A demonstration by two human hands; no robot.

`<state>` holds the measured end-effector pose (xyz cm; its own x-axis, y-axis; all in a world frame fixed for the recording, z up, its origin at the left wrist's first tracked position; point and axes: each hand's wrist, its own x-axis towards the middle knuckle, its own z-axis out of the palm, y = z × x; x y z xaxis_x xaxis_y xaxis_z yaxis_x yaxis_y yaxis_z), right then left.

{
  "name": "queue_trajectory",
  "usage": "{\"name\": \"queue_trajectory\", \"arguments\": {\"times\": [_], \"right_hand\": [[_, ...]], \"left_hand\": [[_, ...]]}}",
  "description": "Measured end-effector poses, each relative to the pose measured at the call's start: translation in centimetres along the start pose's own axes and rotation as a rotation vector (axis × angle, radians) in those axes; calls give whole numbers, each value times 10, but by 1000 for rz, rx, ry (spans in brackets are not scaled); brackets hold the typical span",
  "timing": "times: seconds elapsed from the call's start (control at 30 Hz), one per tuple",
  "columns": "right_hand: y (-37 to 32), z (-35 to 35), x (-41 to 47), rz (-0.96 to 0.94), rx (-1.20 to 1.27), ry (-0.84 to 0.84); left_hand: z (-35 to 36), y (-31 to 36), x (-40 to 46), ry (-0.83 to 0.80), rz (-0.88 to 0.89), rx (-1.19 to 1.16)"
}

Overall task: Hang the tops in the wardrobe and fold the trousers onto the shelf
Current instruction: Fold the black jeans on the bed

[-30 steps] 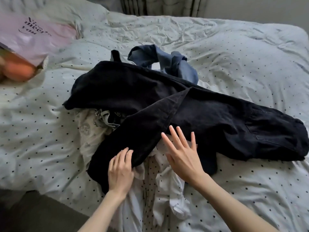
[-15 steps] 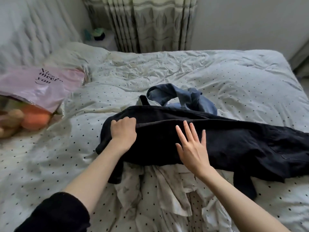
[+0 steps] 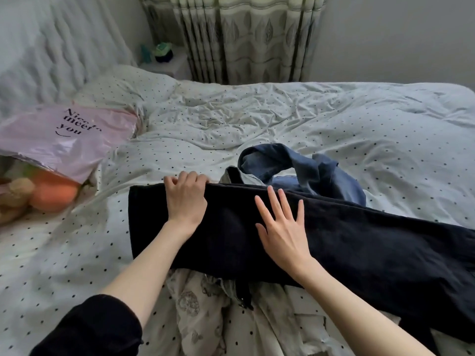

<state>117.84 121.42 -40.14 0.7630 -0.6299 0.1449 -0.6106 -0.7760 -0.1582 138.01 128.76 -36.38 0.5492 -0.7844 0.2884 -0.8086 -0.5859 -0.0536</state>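
You are folding the trousers (image 3: 334,242) on the bed (image 3: 308,119); left hand (image 3: 186,199) grips the far edge; right hand (image 3: 280,227) presses flat, fingers spread; next, likely fold lengthwise.

So I've got the black trousers (image 3: 359,242) laid flat across the bed, legs doubled one on the other, running from left of centre off past the right edge. Just behind them, touching the far edge, there's a crumpled blue denim piece (image 3: 303,170). A pale patterned top (image 3: 205,312) is bunched up underneath, poking out the near side.
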Motion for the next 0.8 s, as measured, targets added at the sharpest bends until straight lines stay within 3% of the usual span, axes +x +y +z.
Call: {"name": "queue_trajectory", "arguments": {"times": [0.2,0.3,0.37,0.43,0.53,0.6,0.7,0.8], "right_hand": [[6,31,17,34,-50,-187],[-9,35,15,33,-2,-110],[-33,38,9,-64,45,-55],[-53,47,1,-168,20,-110],[-59,60,4,-163,-64,-259],[-56,64,8,-125,-69,-269],[-78,61,4,-141,-39,-210],[-94,64,-2,-250,-68,-211]], "left_hand": [[49,-17,-22,-290,-128,-73],[66,-33,-53,-461,-192,-213],[72,-41,-70,-550,-252,-282],[75,-48,-86,-566,-270,-283],[75,-61,-107,-536,-318,-243],[72,-71,-117,-463,-477,-344],[65,-92,-131,-322,-826,-679],[63,-104,-127,-399,-1174,-1173]]}}
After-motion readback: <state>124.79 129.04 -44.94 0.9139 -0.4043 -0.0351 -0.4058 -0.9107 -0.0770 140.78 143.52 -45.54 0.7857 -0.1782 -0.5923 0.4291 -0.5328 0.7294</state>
